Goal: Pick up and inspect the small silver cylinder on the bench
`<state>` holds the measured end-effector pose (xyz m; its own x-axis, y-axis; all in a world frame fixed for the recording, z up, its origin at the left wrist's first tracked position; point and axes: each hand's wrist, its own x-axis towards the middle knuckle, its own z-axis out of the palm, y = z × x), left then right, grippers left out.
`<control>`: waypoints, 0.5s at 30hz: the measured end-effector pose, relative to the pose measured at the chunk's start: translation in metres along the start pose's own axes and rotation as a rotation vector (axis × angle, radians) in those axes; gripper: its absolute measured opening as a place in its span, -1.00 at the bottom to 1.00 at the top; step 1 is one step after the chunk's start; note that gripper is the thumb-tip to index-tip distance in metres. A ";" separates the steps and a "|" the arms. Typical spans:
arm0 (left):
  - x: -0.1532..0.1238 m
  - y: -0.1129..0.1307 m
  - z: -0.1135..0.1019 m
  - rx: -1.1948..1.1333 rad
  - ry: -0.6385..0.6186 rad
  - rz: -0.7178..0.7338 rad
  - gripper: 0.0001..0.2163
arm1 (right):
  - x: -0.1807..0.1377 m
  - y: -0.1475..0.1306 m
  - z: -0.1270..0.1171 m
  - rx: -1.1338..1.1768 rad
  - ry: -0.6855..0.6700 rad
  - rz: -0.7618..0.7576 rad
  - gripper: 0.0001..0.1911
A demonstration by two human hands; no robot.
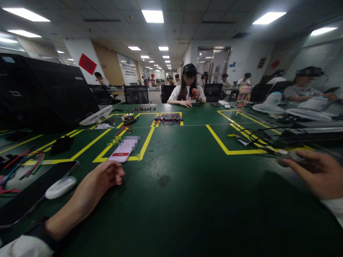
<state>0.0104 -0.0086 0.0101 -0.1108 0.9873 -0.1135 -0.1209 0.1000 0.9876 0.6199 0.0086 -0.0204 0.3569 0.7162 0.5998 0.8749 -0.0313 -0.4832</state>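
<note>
My left hand [105, 178] rests on the green table [182, 185] with its fingers loosely curled and nothing visible in them. Just beyond its fingertips lies a phone [121, 154] with a red bar on its screen. My right hand [318, 173] reaches in from the right edge, fingers closed round a small blurred object [293, 156] that I cannot make out. Black cables [257, 137] run across the table toward that hand.
A white mouse-like object [60, 187] and a dark tablet [32, 194] lie left of my forearm. Coloured wires [21, 166] sit at far left, more coloured wires [168, 119] mid-table. Yellow tape [217, 141] marks rectangles. A person [187, 91] sits opposite; small fans [268, 107] stand right.
</note>
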 end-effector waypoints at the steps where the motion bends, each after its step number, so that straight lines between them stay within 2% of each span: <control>1: 0.000 0.000 0.001 0.006 -0.002 0.006 -0.81 | -0.008 -0.024 0.007 0.110 -0.046 -0.069 -0.51; 4: -0.001 0.001 0.002 0.017 0.015 0.008 -0.81 | -0.035 -0.101 0.031 0.449 -0.250 -0.342 -0.59; 6: -0.001 0.001 0.002 0.018 0.025 0.002 -0.81 | -0.053 -0.147 0.045 0.554 -0.398 -0.525 -0.63; 8: -0.002 0.001 0.000 0.016 0.019 0.001 -0.81 | -0.068 -0.184 0.055 0.624 -0.494 -0.639 -0.66; 11: -0.003 -0.001 -0.003 0.013 0.004 0.002 -0.80 | -0.079 -0.215 0.065 0.689 -0.556 -0.645 -0.68; 15: -0.001 -0.001 -0.003 0.037 -0.005 0.028 -0.78 | -0.081 -0.225 0.075 0.700 -0.652 -0.561 -0.67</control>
<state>0.0079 -0.0101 0.0086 -0.1090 0.9903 -0.0858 -0.0811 0.0772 0.9937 0.3697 0.0097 -0.0076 -0.4526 0.7415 0.4952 0.4064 0.6659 -0.6256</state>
